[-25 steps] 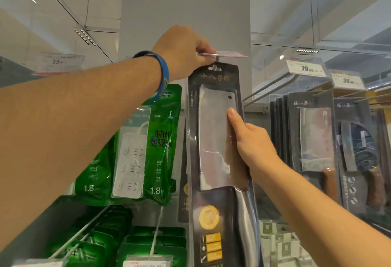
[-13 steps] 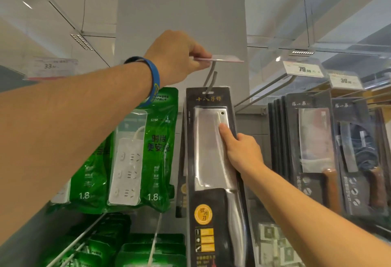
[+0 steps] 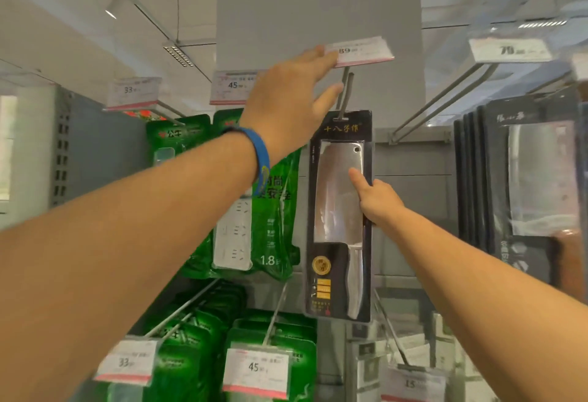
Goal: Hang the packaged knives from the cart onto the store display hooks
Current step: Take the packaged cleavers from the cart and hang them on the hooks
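Centrally, the packaged knife (image 3: 339,210) hangs, long axis upright, its top slot threaded on the display hook (image 3: 348,89). Of the hands, the right hand (image 3: 378,201), nearer, pinches its right edge at mid-blade. The left hand (image 3: 286,108), up-left, fingers straight, touches the price tag (image 3: 362,51) above.

Knife package (image 3: 334,210) — lower print blurred.

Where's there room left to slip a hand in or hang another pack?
Free: the bare panel between the knife pack and the black packs at right, under a rod that looks bare. Crowded: green packs close on the knife pack's left; black packs stacked tight.
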